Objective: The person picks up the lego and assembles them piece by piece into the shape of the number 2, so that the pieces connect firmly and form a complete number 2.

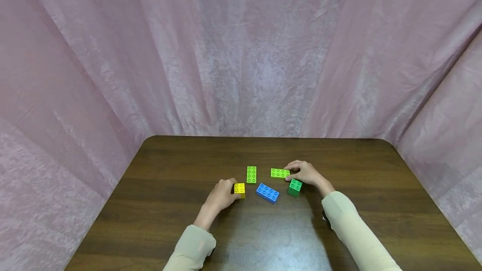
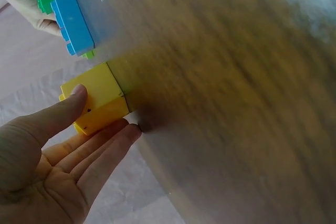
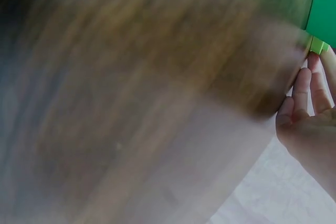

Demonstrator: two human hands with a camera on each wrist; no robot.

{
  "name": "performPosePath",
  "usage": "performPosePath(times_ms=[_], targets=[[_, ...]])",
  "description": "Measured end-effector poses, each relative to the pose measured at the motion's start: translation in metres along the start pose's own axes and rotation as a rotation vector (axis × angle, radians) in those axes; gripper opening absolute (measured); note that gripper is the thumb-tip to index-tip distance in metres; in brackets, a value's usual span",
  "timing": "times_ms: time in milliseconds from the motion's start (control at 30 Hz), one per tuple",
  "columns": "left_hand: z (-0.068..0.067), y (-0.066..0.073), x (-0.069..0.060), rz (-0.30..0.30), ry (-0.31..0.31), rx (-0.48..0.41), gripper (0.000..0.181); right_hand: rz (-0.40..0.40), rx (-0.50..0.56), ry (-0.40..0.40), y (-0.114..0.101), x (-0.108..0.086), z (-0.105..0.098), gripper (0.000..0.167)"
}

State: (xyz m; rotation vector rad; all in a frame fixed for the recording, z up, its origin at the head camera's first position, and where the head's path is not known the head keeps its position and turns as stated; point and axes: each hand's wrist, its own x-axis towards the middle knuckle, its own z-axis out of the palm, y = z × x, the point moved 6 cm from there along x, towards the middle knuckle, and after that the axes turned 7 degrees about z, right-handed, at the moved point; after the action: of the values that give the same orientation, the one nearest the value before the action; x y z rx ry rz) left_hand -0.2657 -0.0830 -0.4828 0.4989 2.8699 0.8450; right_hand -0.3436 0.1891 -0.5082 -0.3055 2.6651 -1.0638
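Note:
In the head view my left hand (image 1: 221, 195) pinches a yellow toy brick (image 1: 239, 190) between thumb and fingers. The left wrist view shows the thumb against one side of that yellow brick (image 2: 100, 90) and the fingers along another. My right hand (image 1: 306, 173) holds the right end of a flat lime-green brick (image 1: 279, 173), which lies sideways on the table. Close below this hand stands a dark green brick (image 1: 295, 187). A blue brick (image 1: 267, 193) lies at a slant between the hands. In the right wrist view the dark green brick (image 3: 323, 14) partly hides the lime-green one.
A second flat lime-green brick (image 1: 251, 174) lies lengthwise just beyond the yellow one. Everything rests on a brown wooden table (image 1: 169, 170) with rounded far corners. Pink curtains (image 1: 256, 62) hang behind it and along the sides.

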Motion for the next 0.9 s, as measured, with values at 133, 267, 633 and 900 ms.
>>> performPosePath(times_ms=[133,267,633,900], targets=[[0.000,-0.001,0.000,-0.003,-0.014,-0.023,0.041,0.015,0.004,-0.015,-0.001,0.001,0.000,0.037],[-0.001,-0.002,0.001,0.004,-0.028,-0.029,0.040,0.028,0.012,-0.023,-0.002,0.002,0.000,0.036],[-0.004,-0.001,0.003,0.069,-0.045,-0.122,0.031,0.037,-0.016,-0.018,-0.005,0.003,-0.003,0.035],[-0.012,-0.002,0.006,0.077,-0.053,-0.210,0.031,0.066,-0.020,-0.028,-0.006,0.006,-0.004,0.037]])
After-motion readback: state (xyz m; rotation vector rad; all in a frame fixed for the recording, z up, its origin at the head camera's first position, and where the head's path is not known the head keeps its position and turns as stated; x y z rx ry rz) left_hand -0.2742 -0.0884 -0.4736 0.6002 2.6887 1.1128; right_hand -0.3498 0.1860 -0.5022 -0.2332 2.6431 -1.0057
